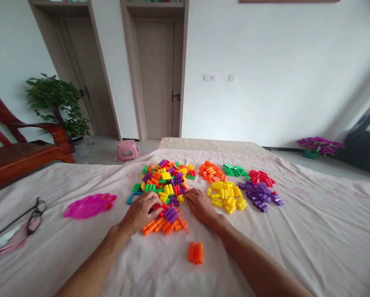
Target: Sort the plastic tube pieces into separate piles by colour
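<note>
A mixed heap of plastic building pieces (168, 175) in orange, yellow, green, red and purple lies on the cloth before me. My left hand (144, 209) is at its near left edge, fingers curled and thumb bent in beside red pieces; whatever is in the fingers is hidden. At the heap's right side rests my right hand (200, 205), palm down and fingers extended, fingertips by a yellow piece (181, 199). Between my wrists are a purple piece (172, 214) and a group of orange pieces (165, 226). Nearer me sits a joined orange piece (196, 253).
Sorted groups lie to the right: orange (210, 171), green (235, 170), red (261, 178), yellow (226, 195) and purple (261, 195). On the left are a magenta plastic tray (89, 207), glasses (36, 212) and a blue frame (132, 198). A pink stool (127, 150) stands beyond the table.
</note>
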`<control>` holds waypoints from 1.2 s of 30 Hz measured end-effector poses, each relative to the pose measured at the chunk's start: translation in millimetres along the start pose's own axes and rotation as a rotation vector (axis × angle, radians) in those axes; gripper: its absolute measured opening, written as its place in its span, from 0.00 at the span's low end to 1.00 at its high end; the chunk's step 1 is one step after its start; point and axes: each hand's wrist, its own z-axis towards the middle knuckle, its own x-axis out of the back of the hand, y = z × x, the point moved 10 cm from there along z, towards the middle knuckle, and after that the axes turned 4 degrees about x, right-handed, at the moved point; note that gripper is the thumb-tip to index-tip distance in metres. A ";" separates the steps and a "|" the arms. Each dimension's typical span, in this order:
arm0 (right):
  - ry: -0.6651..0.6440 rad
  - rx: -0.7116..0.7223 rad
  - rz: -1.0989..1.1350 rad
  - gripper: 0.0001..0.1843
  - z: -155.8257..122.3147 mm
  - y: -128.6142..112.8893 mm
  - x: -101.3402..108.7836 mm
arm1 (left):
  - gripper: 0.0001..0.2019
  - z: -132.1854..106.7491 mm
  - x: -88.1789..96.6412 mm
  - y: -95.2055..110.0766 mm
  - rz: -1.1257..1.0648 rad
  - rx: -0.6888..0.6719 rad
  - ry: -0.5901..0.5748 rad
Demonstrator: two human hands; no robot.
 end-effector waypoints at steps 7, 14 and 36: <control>-0.014 -0.002 0.004 0.13 -0.3 -1.5 1.5 | 0.23 -4.2 -6.4 -1.5 -0.054 -0.018 -0.067; -0.019 -0.004 0.018 0.13 -0.7 -2.1 1.9 | 0.27 -1.1 -9.2 -29.6 0.170 0.197 0.017; 0.158 -0.201 0.703 0.24 3.9 -4.9 9.6 | 0.19 6.7 -40.0 -27.6 -0.631 0.459 0.070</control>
